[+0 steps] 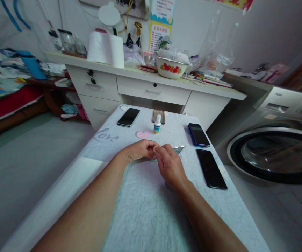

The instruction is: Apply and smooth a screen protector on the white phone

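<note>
Over the middle of the table, my left hand (140, 149) and my right hand (171, 163) meet, fingertips closed together. What they pinch between them is too small and too covered to make out. Beneath the fingers lies a flat, shiny object with a thin silver edge, perhaps a phone (179, 149); most of it is hidden by my right hand. Just beyond the hands stands a small white spray bottle (156, 125) with a blue and yellow label, upright. Behind it lies a brownish phone or case (162, 115).
A black phone (129, 117) lies at the table's far left. On the right are a purple-edged phone (198, 135) and a larger black phone (211, 169). The cloth-covered table (140, 217) meets a white desk (151, 85); a washing machine (279, 140) stands right.
</note>
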`<state>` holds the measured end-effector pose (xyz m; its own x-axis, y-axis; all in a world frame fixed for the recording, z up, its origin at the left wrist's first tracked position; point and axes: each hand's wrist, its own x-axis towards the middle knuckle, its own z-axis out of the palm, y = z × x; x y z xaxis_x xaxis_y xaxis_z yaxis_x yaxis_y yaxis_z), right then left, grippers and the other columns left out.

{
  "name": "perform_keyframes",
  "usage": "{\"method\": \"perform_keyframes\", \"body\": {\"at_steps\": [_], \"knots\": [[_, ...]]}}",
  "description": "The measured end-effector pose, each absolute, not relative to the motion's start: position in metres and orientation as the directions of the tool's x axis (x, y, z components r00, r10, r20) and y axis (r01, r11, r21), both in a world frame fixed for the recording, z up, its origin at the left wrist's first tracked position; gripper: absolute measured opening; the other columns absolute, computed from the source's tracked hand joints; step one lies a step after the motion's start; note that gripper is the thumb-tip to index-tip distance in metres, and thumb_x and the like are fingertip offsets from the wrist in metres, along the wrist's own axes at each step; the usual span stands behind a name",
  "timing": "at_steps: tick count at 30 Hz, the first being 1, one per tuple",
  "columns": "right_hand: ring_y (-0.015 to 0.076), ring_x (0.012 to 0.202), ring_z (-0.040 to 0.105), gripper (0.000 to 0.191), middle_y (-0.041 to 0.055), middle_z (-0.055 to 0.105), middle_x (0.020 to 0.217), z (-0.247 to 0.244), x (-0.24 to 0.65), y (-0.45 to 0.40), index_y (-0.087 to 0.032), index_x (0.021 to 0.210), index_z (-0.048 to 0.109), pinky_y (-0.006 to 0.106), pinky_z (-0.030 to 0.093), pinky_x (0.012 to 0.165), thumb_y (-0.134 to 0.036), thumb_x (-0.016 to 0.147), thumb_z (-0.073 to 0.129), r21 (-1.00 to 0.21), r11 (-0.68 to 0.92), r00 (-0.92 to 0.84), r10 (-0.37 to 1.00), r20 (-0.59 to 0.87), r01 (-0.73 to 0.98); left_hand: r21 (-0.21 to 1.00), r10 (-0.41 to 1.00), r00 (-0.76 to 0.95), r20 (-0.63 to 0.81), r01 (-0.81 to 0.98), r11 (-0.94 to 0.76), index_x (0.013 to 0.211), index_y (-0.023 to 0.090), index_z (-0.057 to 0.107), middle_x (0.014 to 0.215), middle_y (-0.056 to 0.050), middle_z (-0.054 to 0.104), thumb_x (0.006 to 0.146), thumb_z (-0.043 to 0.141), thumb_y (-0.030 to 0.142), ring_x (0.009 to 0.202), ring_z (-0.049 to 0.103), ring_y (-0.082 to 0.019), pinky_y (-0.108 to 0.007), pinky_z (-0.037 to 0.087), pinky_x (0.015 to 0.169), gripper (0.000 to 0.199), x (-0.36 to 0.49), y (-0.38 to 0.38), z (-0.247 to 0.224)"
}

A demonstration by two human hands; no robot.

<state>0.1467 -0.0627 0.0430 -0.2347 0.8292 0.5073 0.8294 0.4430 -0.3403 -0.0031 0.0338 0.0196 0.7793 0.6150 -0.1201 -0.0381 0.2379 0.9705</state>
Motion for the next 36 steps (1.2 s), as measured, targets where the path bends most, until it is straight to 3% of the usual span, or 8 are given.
{"method": "perform_keyframes", "body": {"at_steps": [9,36], "knots": [[0.0158,0.078,0.056,0.019,0.0056,0.057,0.088,0.0408,0.1482,-0.0606,-0.019,0.1,0.06,0.024,0.045,0.07,-0.014,0.091,0.044,-0.348,0.48,-0.252,0.809,0.531,0.805,0.976,0.606,0.79,-0.091,-0.051,0.212,0.095,0.011,0.067,0.079,-0.002,0.067,0.058,0.083,0.023,0.073,0.06,-0.012,-0.026,0.045,0.073,0.042,-0.0034,0.0344,0.0177],[0.0159,0.076,0.056,0.019,0.0051,0.056,0.087,0.0388,0.1491,-0.0612,-0.02,0.102,0.06,0.024,0.045,0.068,-0.017,0.093,0.043,-0.368,0.452,-0.221,0.823,0.523,0.813,0.975,0.613,0.783,-0.107,-0.039,0.22,0.093,0.012,0.068,0.082,-0.001,0.068,0.059,0.081,0.018,0.075,0.059,-0.011,-0.024,0.043,0.074,0.037,-0.003,0.034,0.0182]]}}
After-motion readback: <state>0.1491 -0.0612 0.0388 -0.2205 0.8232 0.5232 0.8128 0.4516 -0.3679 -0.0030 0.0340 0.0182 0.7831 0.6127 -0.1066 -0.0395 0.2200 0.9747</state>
